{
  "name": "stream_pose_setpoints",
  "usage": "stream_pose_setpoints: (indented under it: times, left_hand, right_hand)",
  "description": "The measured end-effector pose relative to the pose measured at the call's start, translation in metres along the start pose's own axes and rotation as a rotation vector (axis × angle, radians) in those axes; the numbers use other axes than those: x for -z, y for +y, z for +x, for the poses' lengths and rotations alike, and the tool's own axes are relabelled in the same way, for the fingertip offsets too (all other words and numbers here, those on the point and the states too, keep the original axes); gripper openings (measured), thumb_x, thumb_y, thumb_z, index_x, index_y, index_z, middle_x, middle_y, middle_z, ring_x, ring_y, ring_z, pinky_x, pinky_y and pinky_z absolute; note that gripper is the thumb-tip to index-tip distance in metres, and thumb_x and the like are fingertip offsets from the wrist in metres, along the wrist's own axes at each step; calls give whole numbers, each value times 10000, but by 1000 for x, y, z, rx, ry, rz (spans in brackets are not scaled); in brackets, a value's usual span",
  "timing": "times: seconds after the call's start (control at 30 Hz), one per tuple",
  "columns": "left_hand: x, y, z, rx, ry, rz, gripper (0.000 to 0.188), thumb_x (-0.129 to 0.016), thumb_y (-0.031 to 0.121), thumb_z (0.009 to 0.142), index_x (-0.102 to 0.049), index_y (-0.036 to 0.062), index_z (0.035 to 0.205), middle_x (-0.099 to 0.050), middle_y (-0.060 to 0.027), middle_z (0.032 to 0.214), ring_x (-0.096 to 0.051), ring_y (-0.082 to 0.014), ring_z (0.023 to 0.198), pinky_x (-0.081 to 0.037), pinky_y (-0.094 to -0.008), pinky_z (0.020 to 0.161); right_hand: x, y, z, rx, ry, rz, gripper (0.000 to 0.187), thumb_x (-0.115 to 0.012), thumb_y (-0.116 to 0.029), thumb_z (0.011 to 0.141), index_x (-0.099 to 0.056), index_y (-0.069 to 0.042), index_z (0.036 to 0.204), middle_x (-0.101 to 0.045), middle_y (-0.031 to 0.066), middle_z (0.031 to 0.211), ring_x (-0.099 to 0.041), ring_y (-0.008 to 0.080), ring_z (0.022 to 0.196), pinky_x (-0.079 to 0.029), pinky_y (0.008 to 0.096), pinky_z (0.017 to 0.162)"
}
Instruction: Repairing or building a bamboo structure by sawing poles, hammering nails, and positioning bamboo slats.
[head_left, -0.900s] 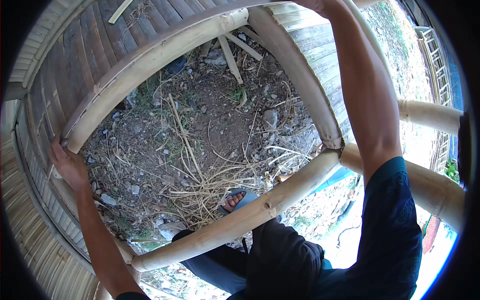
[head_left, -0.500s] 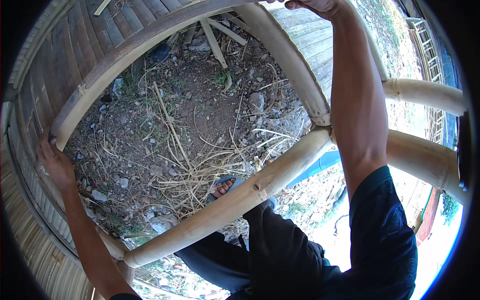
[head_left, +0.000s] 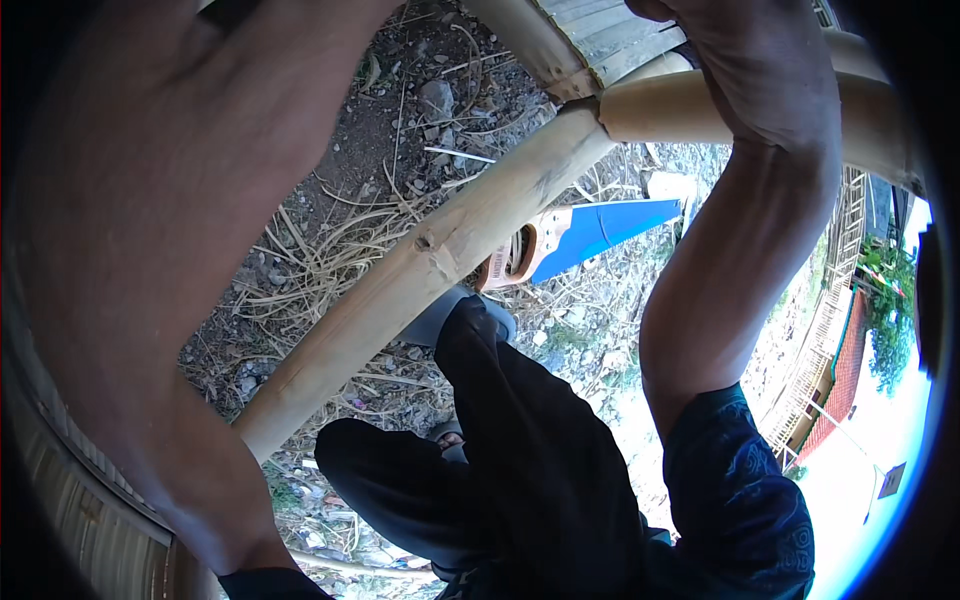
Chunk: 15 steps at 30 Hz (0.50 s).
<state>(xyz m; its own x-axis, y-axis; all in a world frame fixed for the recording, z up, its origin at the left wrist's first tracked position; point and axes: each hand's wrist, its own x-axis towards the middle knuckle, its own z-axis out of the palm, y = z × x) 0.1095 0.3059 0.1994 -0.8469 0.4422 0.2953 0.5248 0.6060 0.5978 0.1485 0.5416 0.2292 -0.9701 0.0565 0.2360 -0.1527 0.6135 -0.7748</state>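
- The left hand (head_left: pixel 190 150) looms close and large, overlapping the lower left end of the diagonal pole with its wrist side; its fingers run out of view at the top, so I cannot tell whether they are spread or pinching anything
- The right hand (head_left: pixel 758 65) is raised and bent at the wrist, in front of the thick tan bamboo pole (head_left: pixel 660 106) running to the right; its fingers are mostly cut off, and I cannot tell whether they grip or touch anything
- A dark sleeve with swirl patterns (head_left: pixel 735 490) covers the right upper arm
- Black trousers (head_left: pixel 540 450) cover the person's bent legs
- The long pale diagonal bamboo pole (head_left: pixel 400 270), marked by a knot near mid-length, meets the left end of the thick pole at its upper right end
- Beside that joint, a pale slatted bamboo panel (head_left: pixel 600 25) shows its lower corner
- A saw with a blue blade and orange-brown handle (head_left: pixel 600 238) sits just past the diagonal pole, handle nearest it
- Dry straw-coloured strips (head_left: pixel 305 250) litter the stony ground (head_left: pixel 600 375)
- Farther right stand a light lattice fence (head_left: pixel 815 370) and green foliage (head_left: pixel 885 330)
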Motion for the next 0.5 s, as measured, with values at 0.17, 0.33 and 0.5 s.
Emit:
stream_pose_setpoints:
  times: [0.17, 0.33, 0.5]
  left_hand:
    - [-83, 53, -6, 144, -390, -313, 330, -666, 350, 1036, -776, 54, 1129, -781, -89, 942, -720, -170, 838, -559, -343, 803]
    - [-137, 55, -41, 117, -470, -213, 305, -729, 327, 969, -780, 30, 1018, -727, -76, 798, -653, -151, 701, -513, -352, 665]
    - [-147, 58, -46, 159, -505, -145, 308, -735, 319, 960, -772, 16, 996, -710, -80, 777, -632, -147, 697, -484, -351, 641]
  right_hand:
    - [31, 66, -83, -207, -175, 159, 283, -812, -173, 942, -783, -10, 1172, -806, 128, 1050, -768, 201, 1011, -590, 356, 941]
    - [12, 116, -146, -408, -31, 227, 536, -896, -221, 815, -620, 11, 1213, -747, 105, 884, -703, 152, 829, -546, 295, 740]
    - [5, 134, -165, -395, 6, 294, 698, -946, -280, 788, -583, -1, 1314, -730, 135, 1006, -708, 185, 929, -568, 335, 779]
